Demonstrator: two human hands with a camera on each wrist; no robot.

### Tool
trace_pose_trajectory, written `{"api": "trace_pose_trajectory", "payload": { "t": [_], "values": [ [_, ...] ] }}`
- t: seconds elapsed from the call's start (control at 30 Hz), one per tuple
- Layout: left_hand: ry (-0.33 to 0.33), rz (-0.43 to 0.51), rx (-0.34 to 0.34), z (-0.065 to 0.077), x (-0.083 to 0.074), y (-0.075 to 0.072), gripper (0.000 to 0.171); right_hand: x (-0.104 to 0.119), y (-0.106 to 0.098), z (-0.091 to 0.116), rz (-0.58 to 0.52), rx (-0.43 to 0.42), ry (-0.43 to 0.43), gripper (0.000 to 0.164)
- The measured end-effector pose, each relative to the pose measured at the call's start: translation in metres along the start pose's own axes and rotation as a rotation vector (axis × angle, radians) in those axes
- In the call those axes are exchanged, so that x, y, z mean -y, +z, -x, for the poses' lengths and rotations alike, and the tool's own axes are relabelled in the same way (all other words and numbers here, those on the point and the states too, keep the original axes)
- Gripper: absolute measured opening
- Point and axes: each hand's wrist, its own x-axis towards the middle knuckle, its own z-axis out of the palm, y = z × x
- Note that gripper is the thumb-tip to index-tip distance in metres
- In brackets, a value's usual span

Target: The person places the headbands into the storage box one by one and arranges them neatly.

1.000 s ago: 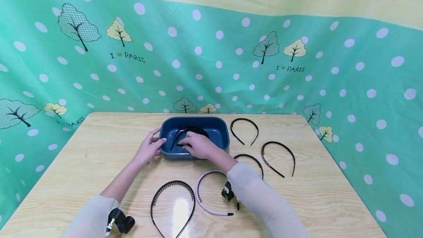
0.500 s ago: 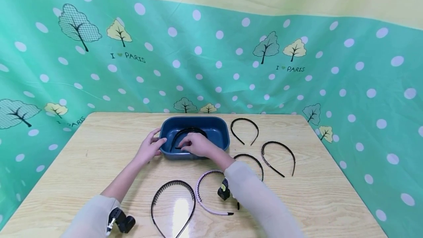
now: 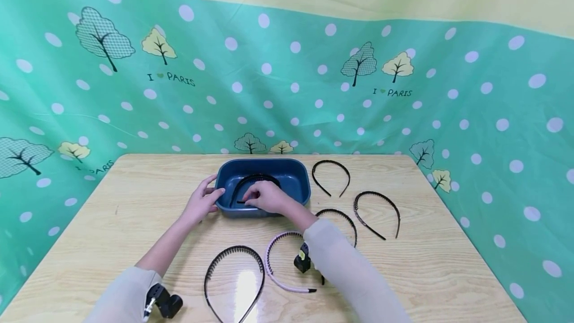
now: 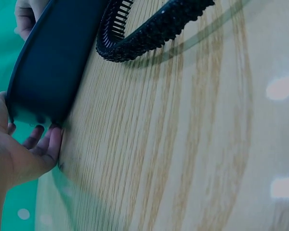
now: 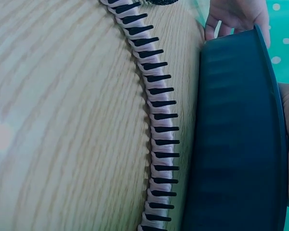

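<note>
A dark blue plastic basin (image 3: 228,212) stands at the back middle of the table. My left hand (image 3: 202,202) grips its left end, thumb at the rim and fingers against the outer wall; the left wrist view shows this hand (image 4: 24,156) at the basin's end (image 4: 48,72). Inside the basin lie black headbands (image 3: 239,183), overlapping one another. My right hand (image 3: 271,197) reaches over the front rim and pinches a black headband, whose dark tip (image 3: 240,202) sticks out left of the fingers. In the right wrist view the wall (image 5: 236,134) hides the fingertips.
A lilac toothed headband (image 3: 280,283) and a black one (image 3: 207,283) lie in front. More black headbands rest to the right: one near the back (image 3: 332,162), another further right (image 3: 376,194), one partly under my right sleeve (image 3: 347,216). A polka-dot curtain (image 3: 287,88) hangs behind.
My right hand has shifted slightly down toward the basin's front, and the headband in the basin has settled a little lower. My left hand has stayed at the left end.
</note>
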Motion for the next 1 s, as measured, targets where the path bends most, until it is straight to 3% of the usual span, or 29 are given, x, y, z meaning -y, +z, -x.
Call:
{"api": "trace_pose_trajectory", "payload": {
  "t": [1.0],
  "values": [
    [-0.009, -0.001, 0.009, 0.0022, -0.0034, -0.0002, 0.063, -0.0019, 0.0013, -0.0005, 0.021, -0.022, -0.006, 0.006]
  ]
}}
